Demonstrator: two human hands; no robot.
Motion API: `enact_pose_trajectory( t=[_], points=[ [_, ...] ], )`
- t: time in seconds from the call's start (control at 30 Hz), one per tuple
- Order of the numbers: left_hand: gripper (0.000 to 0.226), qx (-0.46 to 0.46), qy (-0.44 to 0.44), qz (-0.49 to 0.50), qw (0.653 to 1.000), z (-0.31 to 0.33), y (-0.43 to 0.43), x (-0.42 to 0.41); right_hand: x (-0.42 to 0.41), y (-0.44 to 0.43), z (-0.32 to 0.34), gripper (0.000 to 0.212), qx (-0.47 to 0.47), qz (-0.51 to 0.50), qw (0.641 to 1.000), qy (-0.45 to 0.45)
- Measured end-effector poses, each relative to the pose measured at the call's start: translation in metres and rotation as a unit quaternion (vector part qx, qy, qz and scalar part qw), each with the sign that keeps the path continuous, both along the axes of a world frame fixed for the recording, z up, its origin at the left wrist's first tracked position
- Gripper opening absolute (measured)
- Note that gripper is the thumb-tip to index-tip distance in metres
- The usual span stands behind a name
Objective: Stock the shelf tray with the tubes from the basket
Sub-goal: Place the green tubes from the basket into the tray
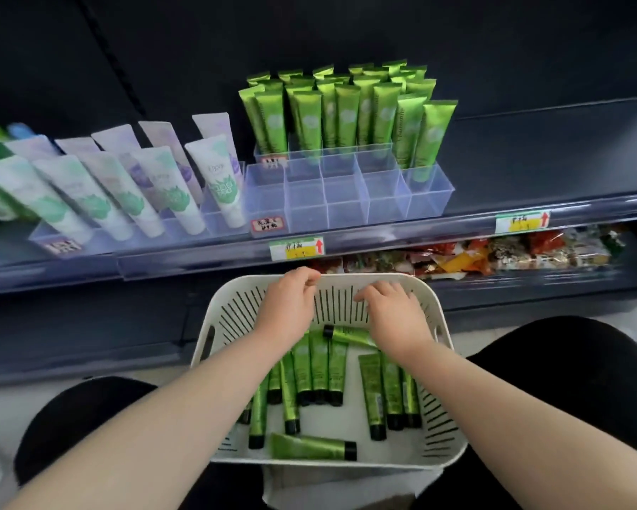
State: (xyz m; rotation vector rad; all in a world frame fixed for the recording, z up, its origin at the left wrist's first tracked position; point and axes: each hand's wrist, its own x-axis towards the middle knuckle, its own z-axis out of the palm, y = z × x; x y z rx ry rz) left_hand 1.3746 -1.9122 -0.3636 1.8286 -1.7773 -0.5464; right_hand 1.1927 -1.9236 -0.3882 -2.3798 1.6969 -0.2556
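A white slotted basket [436,318] rests on my lap and holds several green tubes with black caps [320,366], lying flat. My left hand [291,303] hovers over the basket's far wall with its fingers curled near the rim, holding nothing. Beside it my right hand [394,311] is spread, palm down, over the far end of the basket, also with nothing in it. On the shelf above stands a clear compartmented tray [350,200]. Its back rows hold several upright green tubes [342,115], while most front compartments hold none.
White and purple tubes [133,185] lean in a clear tray to the left on the same shelf. Yellow price tags [296,248] sit on the shelf's front rail. Packets of snacks [493,255] lie on the shelf below, at the right. My dark-clad knees flank the basket.
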Motion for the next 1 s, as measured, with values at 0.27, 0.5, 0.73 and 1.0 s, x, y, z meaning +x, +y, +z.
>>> enact_pose_trajectory(
  t=[0.27, 0.5, 0.73, 1.0],
  points=[
    [0.031, 0.188, -0.061, 0.015, 0.98, -0.079, 0.018, 0.03, 0.0, 0.001, -0.064, 0.044, 0.275, -0.019, 0.95, 0.146],
    [0.034, 0.238, -0.069, 0.009, 0.969, -0.111, 0.019, 0.04, 0.01, -0.004, -0.098, 0.065, 0.298, 0.012, 0.93, 0.214],
    [0.034, 0.227, -0.043, 0.025, 0.973, -0.119, 0.016, 0.038, 0.021, 0.0, -0.11, 0.046, 0.313, -0.013, 0.915, 0.253],
    [0.034, 0.212, -0.031, 0.05, 0.976, -0.116, 0.015, 0.048, 0.045, 0.02, -0.114, 0.053, 0.349, -0.006, 0.921, 0.175]
  ],
)
